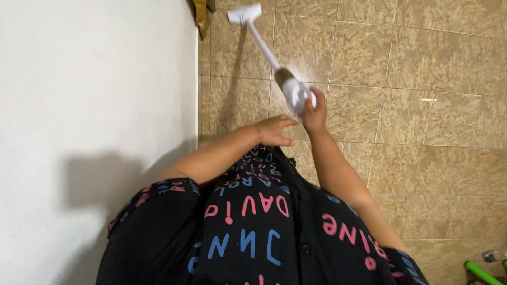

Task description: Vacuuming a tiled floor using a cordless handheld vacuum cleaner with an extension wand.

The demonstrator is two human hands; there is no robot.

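Note:
My right hand grips the white handle end of a stick vacuum, whose thin white tube runs up to a flat floor head on the tan tiled floor. My left hand hovers just left of the handle, fingers together and slightly curled, holding nothing. Both forearms reach forward over my black shirt with coloured letters.
A white wall fills the left side, meeting the floor along a straight edge. A brown object stands by the wall at the top. A green bar lies at the bottom right corner.

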